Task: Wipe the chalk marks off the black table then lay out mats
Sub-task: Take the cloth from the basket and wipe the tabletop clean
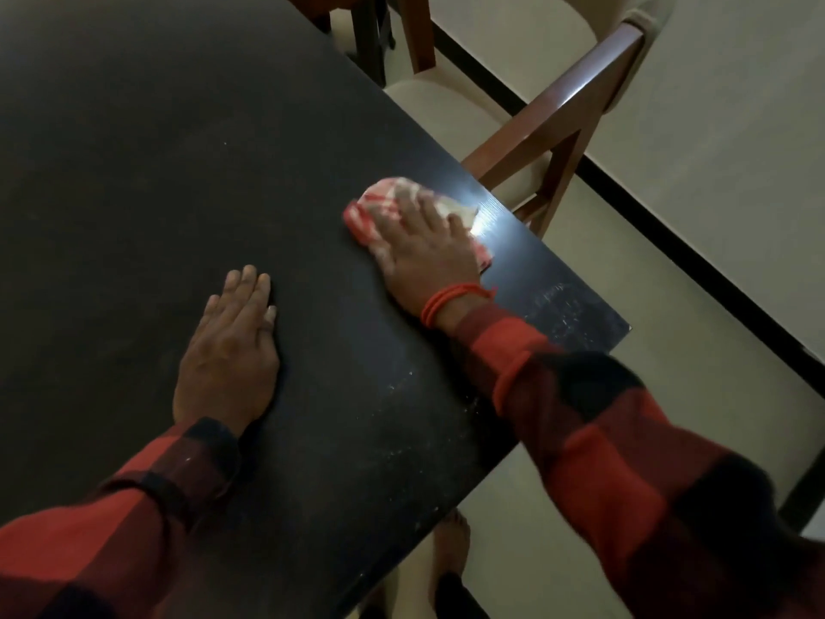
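Observation:
The black table (pixel 143 172) fills the left and middle of the view. My right hand (pixel 424 243) presses flat, fingers straight, on a red-and-white checked cloth (pixel 379 203) near the table's right edge. My left hand (pixel 232 346) rests flat on the tabletop with fingers together, holding nothing. Faint white chalk marks (pixel 558 301) remain near the table's near right corner, and chalk specks (pixel 402 386) lie along the front part. No mats are in view.
A wooden chair (pixel 558 127) with a cream seat stands close against the table's right edge. Another dark wooden chair leg (pixel 370 33) shows at the top. The pale floor (pixel 669 350) with a black skirting strip runs on the right. A bare foot (pixel 451 551) stands below the table edge.

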